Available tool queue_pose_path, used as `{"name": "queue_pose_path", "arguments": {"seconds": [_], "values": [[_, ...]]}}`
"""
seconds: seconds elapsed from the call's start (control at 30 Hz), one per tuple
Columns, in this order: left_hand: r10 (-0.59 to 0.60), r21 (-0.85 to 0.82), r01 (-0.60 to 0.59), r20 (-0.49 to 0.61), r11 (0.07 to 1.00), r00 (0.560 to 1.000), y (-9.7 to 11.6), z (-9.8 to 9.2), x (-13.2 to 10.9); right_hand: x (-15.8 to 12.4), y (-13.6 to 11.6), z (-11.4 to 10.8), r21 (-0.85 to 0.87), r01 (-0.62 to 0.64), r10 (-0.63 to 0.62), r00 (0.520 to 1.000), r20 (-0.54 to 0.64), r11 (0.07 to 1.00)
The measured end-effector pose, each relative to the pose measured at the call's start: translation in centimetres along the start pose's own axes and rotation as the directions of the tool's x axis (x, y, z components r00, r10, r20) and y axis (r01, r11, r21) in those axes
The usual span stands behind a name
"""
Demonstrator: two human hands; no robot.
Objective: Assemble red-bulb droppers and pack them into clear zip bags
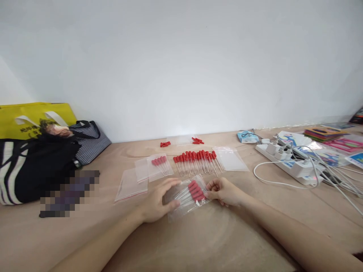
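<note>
On table [227, 241] — left hand [154, 200] partly hides clear bag [177, 215].

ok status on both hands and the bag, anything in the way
Left hand spread at the clear bag, right hand pinching its right side. Red-ended sticks inside. Nothing seen blocking; row of loose sticks beyond.

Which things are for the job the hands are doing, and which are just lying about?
Probably for the job:
held bag of red-topped droppers
row of droppers
flat plastic bags
small red pieces

Probably just lying about:
yellow bag
striped bag
black bag
blue mask
power strip
</note>
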State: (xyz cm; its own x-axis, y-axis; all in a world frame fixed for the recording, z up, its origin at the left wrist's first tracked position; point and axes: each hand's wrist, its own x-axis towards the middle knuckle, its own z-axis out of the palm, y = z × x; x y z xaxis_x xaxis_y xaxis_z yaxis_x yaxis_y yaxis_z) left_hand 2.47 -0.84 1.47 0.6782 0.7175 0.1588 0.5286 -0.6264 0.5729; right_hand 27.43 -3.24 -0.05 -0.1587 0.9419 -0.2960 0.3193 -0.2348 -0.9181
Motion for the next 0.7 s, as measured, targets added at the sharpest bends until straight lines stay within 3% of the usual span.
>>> {"name": "queue_pose_path", "arguments": {"seconds": [0.1,0.27,0.33,0.4,0.47,0.57,0.63,0.7], "values": [[-0.181,-0.112,0.176,-0.036,0.978,0.983,0.2,0.2,2.3,0.1,-0.5,-0.2,-0.033,-0.002,0.005,0.996,0.09,0.999],[-0.352,-0.22,0.373,0.13,0.901,0.927,0.3,0.2,5.8,1.1,-1.3,0.0,-0.045,0.056,-0.044,0.973,0.229,0.997],[-0.377,-0.229,0.429,0.239,0.874,0.895,0.5,0.1,6.3,1.7,-1.5,0.4,-0.058,0.133,-0.115,0.963,0.245,0.989],[-0.346,-0.267,0.417,0.274,0.869,0.897,0.8,0.0,6.0,2.4,-1.8,1.1,-0.077,0.25,-0.224,0.943,0.246,0.965],[-0.32,-0.338,0.373,0.202,0.864,0.926,0.8,0.1,5.2,2.9,-1.9,1.8,-0.113,0.358,-0.332,0.922,0.2,0.927],[-0.338,-0.465,0.317,0.041,0.826,0.94,0.3,-0.4,3.5,3.2,-1.6,2.4,-0.199,0.444,-0.448,0.894,0.025,0.874],[-0.392,-0.548,0.307,-0.042,0.778,0.919,-0.7,-1.4,2.8,3.2,-1.1,2.3,-0.25,0.46,-0.492,0.866,-0.084,0.852],[-0.49,-0.598,0.304,-0.173,0.741,0.854,-2.1,-2.9,2.8,3.0,-0.3,1.8,-0.286,0.459,-0.51,0.849,-0.136,0.841]]}}
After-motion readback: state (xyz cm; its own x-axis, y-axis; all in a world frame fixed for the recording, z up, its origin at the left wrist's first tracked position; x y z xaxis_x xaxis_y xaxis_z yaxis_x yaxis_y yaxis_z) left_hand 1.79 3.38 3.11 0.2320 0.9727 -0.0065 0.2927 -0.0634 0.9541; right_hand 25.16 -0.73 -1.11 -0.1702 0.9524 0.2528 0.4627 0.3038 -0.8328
